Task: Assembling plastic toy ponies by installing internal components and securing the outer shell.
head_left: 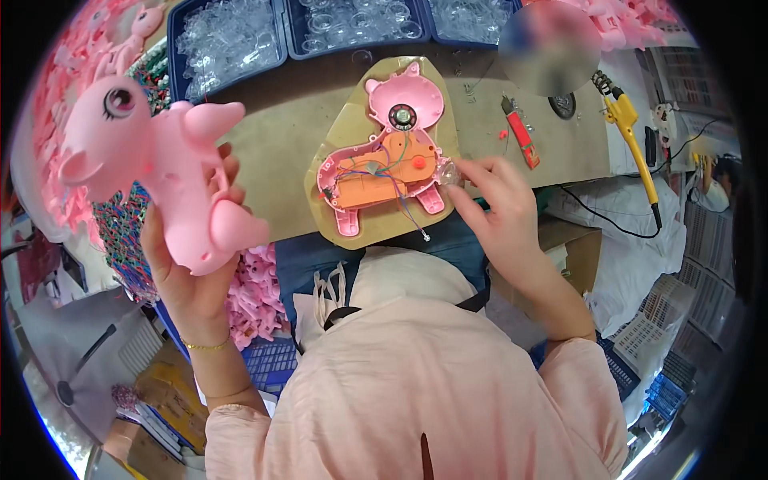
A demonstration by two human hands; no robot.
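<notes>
My left hand (180, 292) grips a pink plastic toy animal (180, 192) with a painted eye, raised at the left above the bench edge. Before me, a matching open half shell (408, 84) lies inside up on a tan board (352, 120). Fitted in it are an orange mechanism housing (372, 192) and a round black-rimmed speaker (402, 118). Thin coloured wires cross the housing, and one bundle trails past the lower edge to a small white end (426, 237). My right hand (508, 212) pinches a small clear plastic piece (450, 172) against the shell's right side.
Blue bins (284, 32) of clear plastic parts line the bench's far edge. To the right lie a red-handled cutter (524, 140) and a black oval part (562, 106). A yellow corded tool (636, 152) hangs beyond. Pink parts and coloured wires (124, 240) are heaped at left.
</notes>
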